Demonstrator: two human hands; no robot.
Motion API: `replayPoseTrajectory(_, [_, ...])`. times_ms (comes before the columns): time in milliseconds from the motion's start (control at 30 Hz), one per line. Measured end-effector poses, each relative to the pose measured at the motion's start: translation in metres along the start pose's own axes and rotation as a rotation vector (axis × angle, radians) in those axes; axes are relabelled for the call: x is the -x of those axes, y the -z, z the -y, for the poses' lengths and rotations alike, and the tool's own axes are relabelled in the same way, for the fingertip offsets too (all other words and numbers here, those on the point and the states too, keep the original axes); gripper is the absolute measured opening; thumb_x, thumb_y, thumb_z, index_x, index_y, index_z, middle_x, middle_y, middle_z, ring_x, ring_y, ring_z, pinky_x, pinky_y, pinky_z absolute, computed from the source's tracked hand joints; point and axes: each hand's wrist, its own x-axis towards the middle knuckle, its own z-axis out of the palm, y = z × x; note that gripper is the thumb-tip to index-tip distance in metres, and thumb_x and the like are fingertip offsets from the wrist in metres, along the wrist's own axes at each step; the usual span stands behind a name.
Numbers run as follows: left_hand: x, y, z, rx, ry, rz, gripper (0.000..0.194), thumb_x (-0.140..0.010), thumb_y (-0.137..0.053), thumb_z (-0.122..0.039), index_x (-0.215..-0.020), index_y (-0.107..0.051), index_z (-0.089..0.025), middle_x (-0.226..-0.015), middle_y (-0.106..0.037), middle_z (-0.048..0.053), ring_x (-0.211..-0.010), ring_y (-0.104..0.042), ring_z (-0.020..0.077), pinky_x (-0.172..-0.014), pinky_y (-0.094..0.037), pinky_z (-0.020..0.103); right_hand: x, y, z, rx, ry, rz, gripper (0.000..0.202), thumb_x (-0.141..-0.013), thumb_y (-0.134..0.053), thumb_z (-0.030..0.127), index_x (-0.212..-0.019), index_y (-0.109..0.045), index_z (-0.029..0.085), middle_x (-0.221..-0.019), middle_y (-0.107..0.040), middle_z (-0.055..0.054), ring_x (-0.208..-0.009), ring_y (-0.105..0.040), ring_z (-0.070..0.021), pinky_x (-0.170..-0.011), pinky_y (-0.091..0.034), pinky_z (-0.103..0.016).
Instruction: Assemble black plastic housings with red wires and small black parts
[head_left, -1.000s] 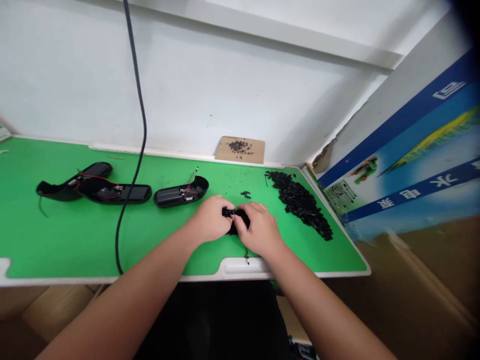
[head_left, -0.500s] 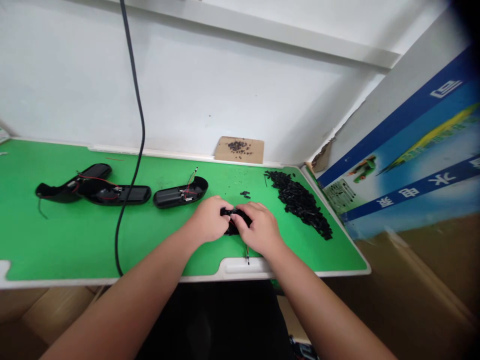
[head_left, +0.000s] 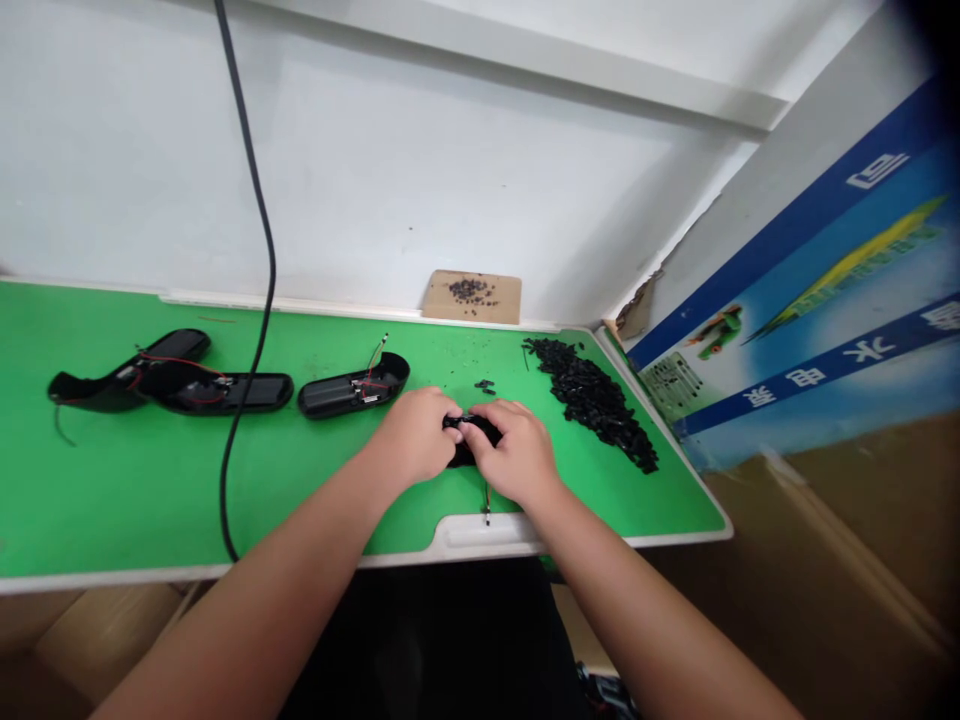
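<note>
Between my hands, near the front of the green table, is a black plastic housing [head_left: 465, 455], mostly covered by my fingers. My left hand [head_left: 422, 435] grips its left side, the thumb pressed on the top. My right hand [head_left: 516, 448] closes round the right side, its thumb meeting the left one near the middle. A thin wire lead [head_left: 488, 505] with a small connector hangs from the housing toward the table edge. What lies under the thumbs is hidden. Just behind sit a few small black pieces [head_left: 484, 385].
Left of my hands lie an open black housing [head_left: 330, 396] with wires and two more overlapping housings [head_left: 255, 392]. A black cable [head_left: 259, 200] hangs down in front. On the right is a pile of black parts [head_left: 592, 400]; behind, cardboard [head_left: 506, 300] holds tiny dark bits. A printed box [head_left: 795, 300] stands right.
The view has shifted slightly, so the table's things sit a little further left. Both hands keep their hold on the housing; the red wire seen between them before is now hidden.
</note>
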Motion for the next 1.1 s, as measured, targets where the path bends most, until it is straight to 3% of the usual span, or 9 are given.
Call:
replayPoseTrajectory(700, [-0.0038, 0.0059, -0.0015, -0.012, -0.013, -0.005, 0.017, -0.08, -0.06, -0.02, -0.086, -0.076, -0.017, -0.089, -0.072, 0.008, -0.083, -0.064, 0.0226, -0.075, -0.047, 0.033, -0.0066, -0.0014, 0.001, -0.125, -0.174, 0.013, 0.017, -0.08, -0.064, 0.032, -0.09, -0.076, 0.026, -0.093, -0.074, -0.003, -0.088, -0.065, -0.0214, -0.078, -0.049, -0.033])
replayPoseTrajectory(933, [-0.0047, 0.0046, -0.0002, 0.022, 0.022, -0.002, 0.018, -0.079, -0.062, -0.021, -0.088, -0.077, -0.017, -0.09, -0.074, 0.007, -0.084, -0.065, 0.0223, -0.076, -0.047, 0.033, -0.008, 0.0004, -0.0004, -0.121, -0.107, 0.044, 0.019, -0.085, -0.059, 0.032, -0.092, -0.075, 0.025, -0.088, -0.073, -0.003, -0.085, -0.063, -0.0205, -0.077, -0.046, -0.033])
replayPoseTrajectory(1100, [-0.0042, 0.0022, 0.0017, 0.044, 0.028, -0.026, 0.019, -0.078, -0.061, -0.02, -0.088, -0.077, -0.017, -0.091, -0.074, 0.007, -0.085, -0.065, 0.0224, -0.079, -0.048, 0.033, -0.005, 0.0054, -0.0048, -0.094, 0.002, 0.088, 0.025, -0.088, -0.055, 0.03, -0.104, -0.072, 0.021, -0.093, -0.071, -0.005, -0.088, -0.061, -0.0213, -0.081, -0.046, -0.035])
